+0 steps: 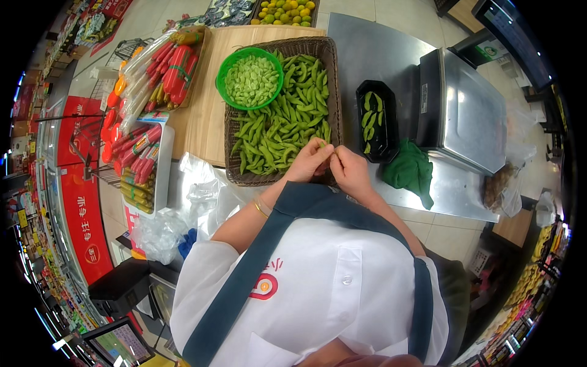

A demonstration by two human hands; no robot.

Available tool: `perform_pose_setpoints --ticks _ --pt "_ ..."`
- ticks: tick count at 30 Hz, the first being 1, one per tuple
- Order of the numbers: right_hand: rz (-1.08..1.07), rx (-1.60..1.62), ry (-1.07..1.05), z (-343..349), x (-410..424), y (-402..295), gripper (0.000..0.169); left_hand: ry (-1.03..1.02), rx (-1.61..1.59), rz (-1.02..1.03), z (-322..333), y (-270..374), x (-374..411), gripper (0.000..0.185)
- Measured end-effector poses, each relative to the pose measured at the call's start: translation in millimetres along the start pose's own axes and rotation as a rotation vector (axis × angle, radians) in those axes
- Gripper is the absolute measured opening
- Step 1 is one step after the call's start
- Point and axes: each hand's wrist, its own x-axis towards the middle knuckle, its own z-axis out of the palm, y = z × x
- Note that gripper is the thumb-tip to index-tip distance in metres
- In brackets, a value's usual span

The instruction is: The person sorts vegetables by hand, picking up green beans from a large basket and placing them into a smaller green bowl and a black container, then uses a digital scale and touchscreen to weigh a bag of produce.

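My left hand (pixel 311 159) and my right hand (pixel 349 169) meet over the near right edge of a brown woven basket (pixel 340 110). Their fingertips pinch a green bean pod (pixel 323 144), mostly hidden by the fingers. Many plump green pods (pixel 279 133) fill the basket. At its far left corner sits a bright green plastic strainer bowl (pixel 221 87), full of shelled pale green beans (pixel 252 81). To the right of the basket, a black plastic tray (pixel 390 119) holds several flattish green pods or hulls (pixel 371 114).
A green cloth (pixel 410 172) lies beside a metal-topped scale (pixel 474 110) on the steel counter (pixel 367 46). Packaged sausages (pixel 176 75) stand left on the wooden board (pixel 202 119). Clear plastic bags (pixel 160 234) lie near my left arm. Citrus fruit (pixel 286 11) is beyond.
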Motion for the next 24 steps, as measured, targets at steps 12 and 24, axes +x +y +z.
perform_pose_setpoints --ticks 12,24 --pt "0.255 0.306 -0.005 6 -4 13 0.019 0.006 -0.125 -0.143 -6 -2 2 0.012" --pt "0.156 0.099 0.019 -1 -1 5 0.016 0.054 -0.167 -0.157 -14 -2 2 0.022"
